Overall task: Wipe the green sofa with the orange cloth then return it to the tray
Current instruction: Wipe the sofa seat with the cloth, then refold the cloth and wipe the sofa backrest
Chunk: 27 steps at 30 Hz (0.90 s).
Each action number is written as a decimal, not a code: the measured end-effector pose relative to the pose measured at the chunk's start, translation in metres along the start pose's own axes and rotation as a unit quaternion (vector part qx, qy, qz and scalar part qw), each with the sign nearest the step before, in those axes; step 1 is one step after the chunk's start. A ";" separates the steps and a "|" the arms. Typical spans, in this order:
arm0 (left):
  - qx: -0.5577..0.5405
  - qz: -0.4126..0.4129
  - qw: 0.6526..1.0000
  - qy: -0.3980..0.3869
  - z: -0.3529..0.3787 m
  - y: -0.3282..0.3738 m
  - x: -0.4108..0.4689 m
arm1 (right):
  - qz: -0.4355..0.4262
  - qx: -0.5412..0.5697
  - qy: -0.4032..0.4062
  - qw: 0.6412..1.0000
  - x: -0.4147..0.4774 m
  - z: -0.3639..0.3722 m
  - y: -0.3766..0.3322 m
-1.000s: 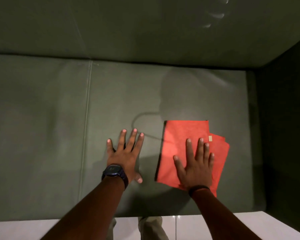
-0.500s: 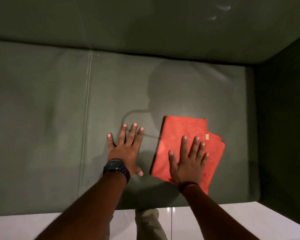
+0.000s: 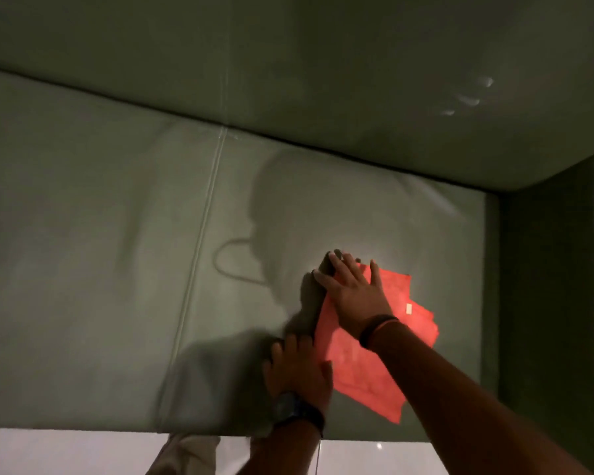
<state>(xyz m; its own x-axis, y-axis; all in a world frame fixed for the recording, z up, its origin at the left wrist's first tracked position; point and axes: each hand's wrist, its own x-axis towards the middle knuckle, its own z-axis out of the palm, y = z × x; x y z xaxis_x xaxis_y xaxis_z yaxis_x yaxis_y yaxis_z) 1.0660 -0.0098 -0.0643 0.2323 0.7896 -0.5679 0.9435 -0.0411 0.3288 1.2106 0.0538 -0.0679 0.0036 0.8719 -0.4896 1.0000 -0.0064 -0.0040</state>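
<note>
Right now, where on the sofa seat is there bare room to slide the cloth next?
The seat is bare left of the seam, and between the seam and the left hand. It is crowded where the right hand presses the orange cloth, near the armrest.

A wide, dark green leather-like sofa seat (image 3: 117,269) fills most of the view, and it is divided by a stitched seam (image 3: 199,248) running from the backrest towards the front edge. On the right-hand section of the seat, a folded orange-red cloth (image 3: 360,368) with a small pale label is laid flat. The cloth is pressed down by the flat, spread right hand (image 3: 354,293). Just beside its near left edge, the left hand (image 3: 299,368) is laid palm down on the seat. A pale glossy floor (image 3: 66,450) is seen below the seat's front edge.
</note>
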 end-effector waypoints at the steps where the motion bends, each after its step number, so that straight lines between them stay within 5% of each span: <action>1: -0.001 -0.029 0.999 -0.036 0.000 0.004 0.001 | -0.031 -0.026 0.006 0.999 0.003 -0.005 0.003; 4: -0.023 -0.050 0.995 -0.083 0.005 0.002 0.013 | -0.125 -0.109 0.039 0.985 0.008 -0.021 0.016; 7: -0.165 0.001 0.986 -0.031 -0.002 -0.002 0.025 | -0.162 -0.151 -0.044 0.974 0.012 -0.034 0.033; 11: -0.309 0.097 0.944 0.063 -0.052 0.013 0.033 | -0.095 -0.023 -0.106 0.990 0.005 -0.055 0.075; 15: -0.256 0.185 0.942 0.111 -0.137 0.070 0.070 | -0.005 0.168 -0.001 0.986 -0.017 -0.118 0.137; 21: -0.173 0.349 0.889 0.241 -0.261 0.209 0.133 | 0.099 0.217 0.239 0.941 -0.013 -0.210 0.221; 24: -0.097 0.368 0.869 0.316 -0.302 0.228 0.163 | 0.200 0.221 0.364 0.883 0.015 -0.233 0.211; 27: -0.007 0.372 0.855 0.362 -0.317 0.256 0.181 | 0.425 0.201 0.500 0.727 0.034 -0.235 0.189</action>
<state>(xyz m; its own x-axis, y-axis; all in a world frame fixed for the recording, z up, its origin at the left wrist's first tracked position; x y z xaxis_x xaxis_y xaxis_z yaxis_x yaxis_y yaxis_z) 1.2750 0.3168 0.1567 0.5554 0.7203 0.4156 0.5944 -0.6934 0.4073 1.4014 0.1972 0.1195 0.8231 0.3877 0.4149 0.5518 -0.7185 -0.4233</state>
